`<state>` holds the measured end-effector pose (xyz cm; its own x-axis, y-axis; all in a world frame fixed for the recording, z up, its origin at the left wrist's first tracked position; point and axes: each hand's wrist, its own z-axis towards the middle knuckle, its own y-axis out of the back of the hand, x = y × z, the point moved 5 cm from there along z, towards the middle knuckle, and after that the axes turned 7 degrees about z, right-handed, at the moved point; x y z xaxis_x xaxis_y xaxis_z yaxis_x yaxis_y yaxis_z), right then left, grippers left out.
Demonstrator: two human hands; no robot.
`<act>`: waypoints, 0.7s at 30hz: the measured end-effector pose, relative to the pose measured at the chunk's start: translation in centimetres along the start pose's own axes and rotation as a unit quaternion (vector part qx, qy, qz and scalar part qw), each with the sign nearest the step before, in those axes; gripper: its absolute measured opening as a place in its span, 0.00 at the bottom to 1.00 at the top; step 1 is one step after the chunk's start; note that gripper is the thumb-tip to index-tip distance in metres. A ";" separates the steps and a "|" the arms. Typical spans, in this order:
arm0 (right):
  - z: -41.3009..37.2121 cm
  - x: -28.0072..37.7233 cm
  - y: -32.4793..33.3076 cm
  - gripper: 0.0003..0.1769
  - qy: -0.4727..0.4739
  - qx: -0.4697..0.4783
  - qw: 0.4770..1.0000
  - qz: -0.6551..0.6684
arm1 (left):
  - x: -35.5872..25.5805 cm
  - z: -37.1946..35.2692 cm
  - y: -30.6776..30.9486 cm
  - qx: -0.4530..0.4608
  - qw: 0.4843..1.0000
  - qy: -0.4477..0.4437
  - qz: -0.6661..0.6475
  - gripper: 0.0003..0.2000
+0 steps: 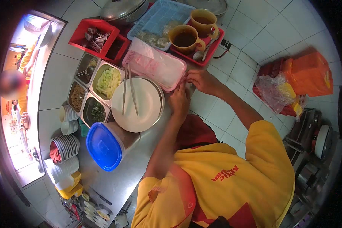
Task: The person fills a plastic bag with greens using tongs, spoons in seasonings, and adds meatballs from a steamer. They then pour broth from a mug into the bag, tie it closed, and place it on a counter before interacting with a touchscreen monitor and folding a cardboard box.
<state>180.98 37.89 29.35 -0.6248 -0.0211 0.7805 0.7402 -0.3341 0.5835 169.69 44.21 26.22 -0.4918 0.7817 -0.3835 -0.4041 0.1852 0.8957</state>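
My left hand (179,100) is closed at the near end of a pink tray (169,90), its fingertips together. Close beside it, my right hand (202,81) is pinched, its fingers almost meeting the left ones. What lies between the fingertips is too small to make out. Flat clear plastic bags (155,64) with pink print fill the tray. Left of my left hand, metal tongs (132,91) rest across a stack of white plates (146,114).
Metal tins of sliced cucumber (108,81) and other toppings stand beyond the plates. A blue-lidded tub (104,146) is nearer. Two brown mugs (185,39) sit on a red tray by a blue basket (159,17). Stacked bowls (66,148) line the wall; another person (22,91) shows through an opening.
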 end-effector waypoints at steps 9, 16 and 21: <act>0.3 -0.1 -0.2 0.07 -0.005 -0.030 0.999 0.011 | 0.3 0.3 0.5 0.017 0.999 0.039 -0.027 0.09; -0.4 0.5 -1.2 0.09 0.084 -0.024 0.986 -0.141 | 1.3 -0.5 -0.9 -0.064 0.991 -0.007 -0.119 0.12; -0.2 1.5 -1.2 0.11 0.098 -0.029 0.968 -0.231 | 1.8 -0.9 -2.0 -0.046 0.993 -0.026 -0.106 0.15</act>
<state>179.11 38.05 29.73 -0.9252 -0.0338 0.3780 0.3587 -0.4028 0.8421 168.97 44.70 23.56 -0.3485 0.7616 -0.5463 -0.5641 0.2950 0.7712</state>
